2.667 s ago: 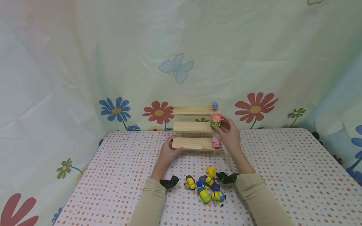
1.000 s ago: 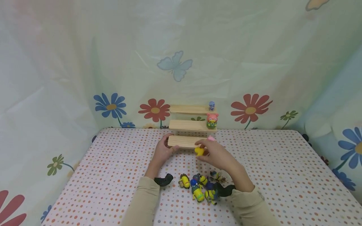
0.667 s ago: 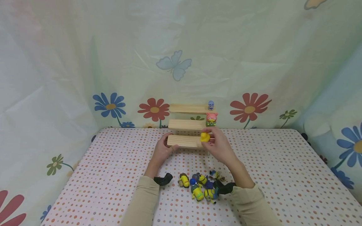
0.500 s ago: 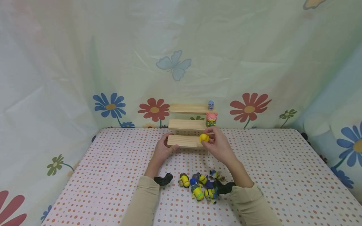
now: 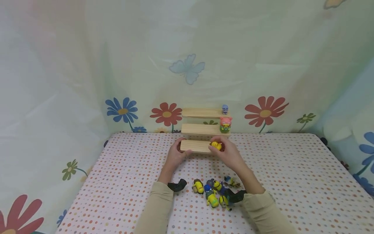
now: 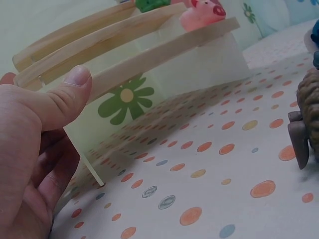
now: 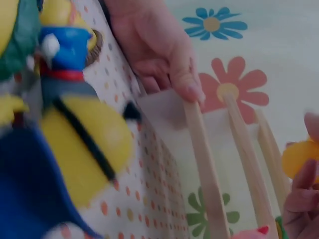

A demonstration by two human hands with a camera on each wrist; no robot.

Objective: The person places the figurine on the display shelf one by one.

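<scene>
A three-step wooden shelf (image 5: 197, 146) stands against the back curtain. My left hand (image 5: 176, 154) grips the left end of its lowest step, thumb (image 6: 75, 82) on the board's edge. My right hand (image 5: 226, 152) pinches a small yellow toy (image 5: 216, 145) at the right part of that same step; the yellow toy (image 7: 299, 157) also shows in the right wrist view. A pink pig (image 6: 202, 12) sits on the lowest step, hidden behind my right hand in the head view. A pink and green figure (image 5: 225, 124) stands on the middle step, a small blue figure (image 5: 224, 109) on the top one.
A pile of several yellow and blue minion toys (image 5: 214, 193) lies on the dotted tablecloth (image 5: 292, 169) between my forearms. A brown toy (image 6: 306, 119) lies close to my left wrist. Flowered curtains (image 5: 87, 81) close in the back and both sides.
My right hand let go of the pink and green figure on the middle step, took the yellow toy and carried it up to the lowest step. My left hand kept its hold.
</scene>
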